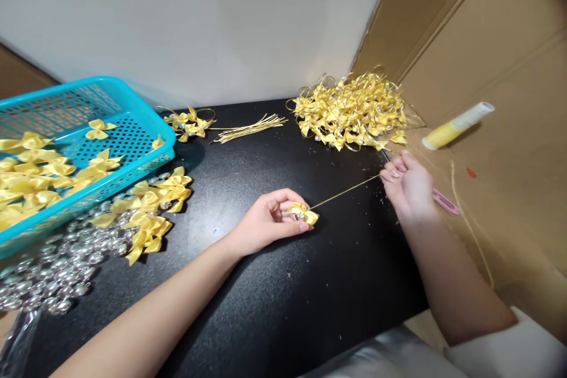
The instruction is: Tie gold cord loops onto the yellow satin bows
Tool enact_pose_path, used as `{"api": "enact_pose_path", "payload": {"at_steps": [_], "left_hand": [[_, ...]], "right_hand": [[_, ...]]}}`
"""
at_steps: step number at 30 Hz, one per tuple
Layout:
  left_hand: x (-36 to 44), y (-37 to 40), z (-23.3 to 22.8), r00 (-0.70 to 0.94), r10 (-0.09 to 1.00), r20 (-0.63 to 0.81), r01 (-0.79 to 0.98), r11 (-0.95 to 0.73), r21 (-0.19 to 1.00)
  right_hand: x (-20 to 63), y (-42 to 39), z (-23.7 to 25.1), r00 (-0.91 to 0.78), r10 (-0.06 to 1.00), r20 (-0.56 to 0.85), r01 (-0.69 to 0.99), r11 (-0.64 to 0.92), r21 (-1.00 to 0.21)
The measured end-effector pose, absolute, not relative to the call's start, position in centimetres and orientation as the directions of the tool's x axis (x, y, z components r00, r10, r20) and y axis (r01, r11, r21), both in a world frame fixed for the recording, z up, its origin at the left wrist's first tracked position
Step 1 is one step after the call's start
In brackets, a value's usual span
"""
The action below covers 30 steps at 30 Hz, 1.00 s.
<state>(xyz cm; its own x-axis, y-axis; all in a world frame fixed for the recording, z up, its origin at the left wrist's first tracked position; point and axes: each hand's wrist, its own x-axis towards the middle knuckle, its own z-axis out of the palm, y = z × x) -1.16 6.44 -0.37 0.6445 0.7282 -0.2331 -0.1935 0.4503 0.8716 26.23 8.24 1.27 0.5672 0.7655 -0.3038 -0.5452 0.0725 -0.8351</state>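
Observation:
Over the middle of the black table, my left hand (270, 215) pinches a yellow ribbon bow (311, 218) with a small silver bell (301, 217) at its centre. A thin gold cord (345, 192) runs taut from the bow to my right hand (406, 184). The fingers of my right hand are closed on the cord's far end. That same hand also grips a slim pink-handled tool (446, 202); a dark tip shows beyond the fingers, and its kind is mostly hidden by the hand.
At left stands a turquoise basket (150, 156) of yellow bows, with more bows (148, 233) and many silver bells (75, 260) beside it. Cut gold cords (250, 129) lie at the back. A heap of corded bows (349, 109) sits back right, near a cardboard wall (496, 41) with a tube (458, 126).

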Motion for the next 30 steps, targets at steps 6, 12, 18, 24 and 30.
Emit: {"api": "enact_pose_path", "payload": {"at_steps": [6, 12, 18, 24, 30], "left_hand": [[-1.3, 6.5, -0.5, 0.668, 0.717, -0.198, -0.163, 0.4, 0.902], [-1.4, 6.3, -0.2, 0.72, 0.68, -0.141, -0.157, 0.357, 0.921], [-1.5, 6.4, 0.0, 0.747, 0.644, -0.167, -0.156, 0.413, 0.897], [-1.4, 6.2, -0.3, 0.714, 0.677, -0.179, -0.148, 0.396, 0.906], [-1.5, 6.1, -0.2, 0.678, 0.728, -0.1, -0.053, 0.184, 0.981]], "right_hand": [[26.8, 8.7, 2.0, 0.583, 0.754, -0.302, -0.537, 0.078, -0.84], [26.5, 10.2, 3.0, 0.588, 0.774, -0.233, -0.43, 0.055, -0.901], [26.2, 11.9, 3.3, 0.573, 0.804, -0.159, -0.352, 0.066, -0.934], [26.4, 13.6, 3.2, 0.566, 0.814, -0.129, -0.289, 0.049, -0.956], [25.9, 15.3, 2.8, 0.512, 0.845, -0.154, -0.238, -0.033, -0.971]]}}
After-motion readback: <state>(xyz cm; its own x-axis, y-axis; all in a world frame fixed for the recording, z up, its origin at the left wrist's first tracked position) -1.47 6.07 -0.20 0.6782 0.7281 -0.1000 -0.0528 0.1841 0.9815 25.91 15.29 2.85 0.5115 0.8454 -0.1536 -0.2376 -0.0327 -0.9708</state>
